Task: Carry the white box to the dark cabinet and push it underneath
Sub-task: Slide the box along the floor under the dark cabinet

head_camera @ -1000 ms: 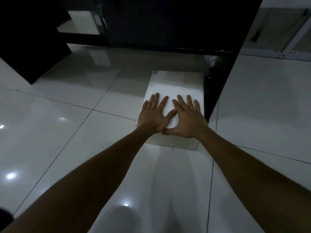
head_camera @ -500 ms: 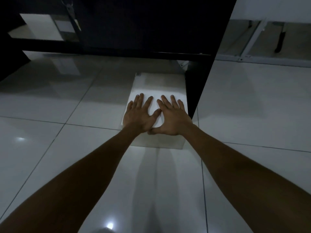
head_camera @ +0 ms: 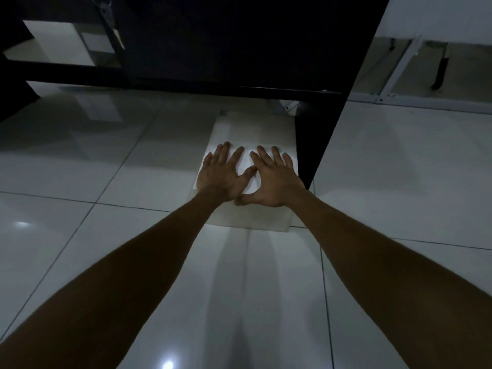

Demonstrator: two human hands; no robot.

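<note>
The flat white box (head_camera: 253,129) lies on the glossy tiled floor, its far end in the gap under the dark cabinet (head_camera: 226,43). Its right edge runs along the cabinet's black side panel (head_camera: 316,145). My left hand (head_camera: 222,175) and my right hand (head_camera: 274,179) lie flat on the box's near half, fingers spread, thumbs touching. Neither hand grips the box. The near edge of the box shows below my wrists.
White floor tiles (head_camera: 106,235) stretch left and right. A white metal frame (head_camera: 399,75) and a dark hanging object (head_camera: 440,70) stand at the far right wall. Pale boxes (head_camera: 64,41) show beyond the cabinet at the upper left.
The box has slid a little farther under the cabinet with both palms on it. The view has shifted, bringing the cabinet closer.
</note>
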